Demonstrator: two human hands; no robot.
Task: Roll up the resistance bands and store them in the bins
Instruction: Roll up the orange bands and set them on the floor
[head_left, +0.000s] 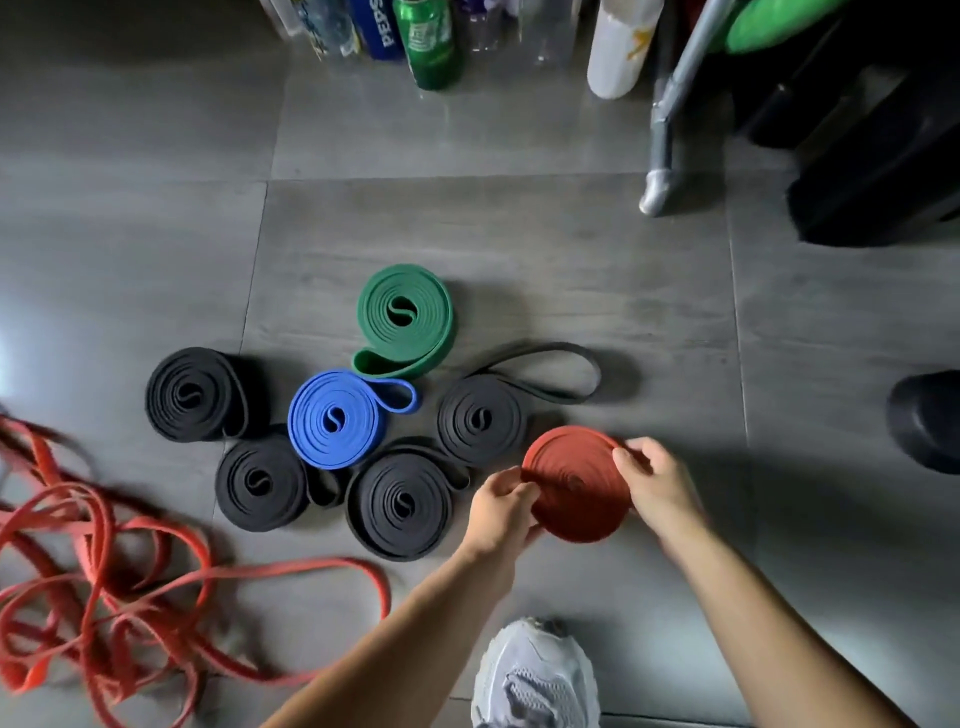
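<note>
A rolled red band (574, 486) is held just above the grey tiled floor. My left hand (501, 512) grips its left edge and my right hand (657, 480) grips its right edge. To the left lie finished rolls on the floor: a green roll (402, 317), a blue roll (335, 418), and several black rolls, among them the far-left black roll (195, 395) and a black roll with a loose tail loop (480, 418). A tangle of loose red bands (93, 561) sprawls at the lower left. No bin shows.
Bottles (431, 41) stand along the far edge. A metal leg (662, 156) and dark equipment (878, 156) fill the upper right. A dark object (927, 418) sits at the right edge. A grey shoe (537, 675) is at the bottom.
</note>
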